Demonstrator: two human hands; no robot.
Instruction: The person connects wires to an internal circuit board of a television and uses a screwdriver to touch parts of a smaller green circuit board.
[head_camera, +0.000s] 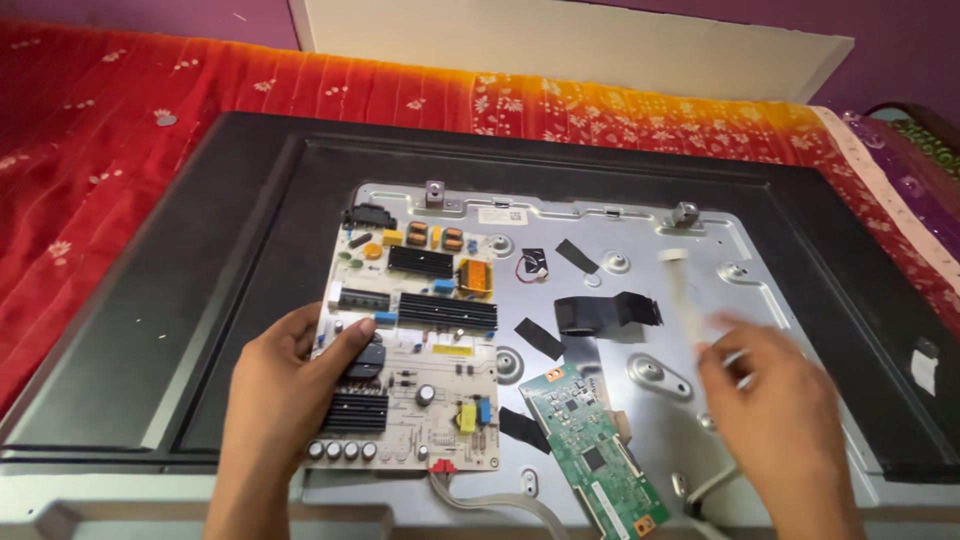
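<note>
White power board (415, 345): laid on the metal back panel (760, 300) of an opened television, left of centre.
Left hand (290, 385): grip closed on the board's left edge, thumb on top.
Right hand (775, 395): blurred; grip state cannot be told.
Green board (590, 450): between both hands.

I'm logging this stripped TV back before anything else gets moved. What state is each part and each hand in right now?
Left hand: fingers gripping the white power board's left edge.
White power board: flat on the metal chassis, grey cable plugged at its bottom.
Right hand: motion-blurred above the chassis, pinching a white cable.
Green board: lying flat, angled.
Metal chassis: exposed, cover off.
</note>
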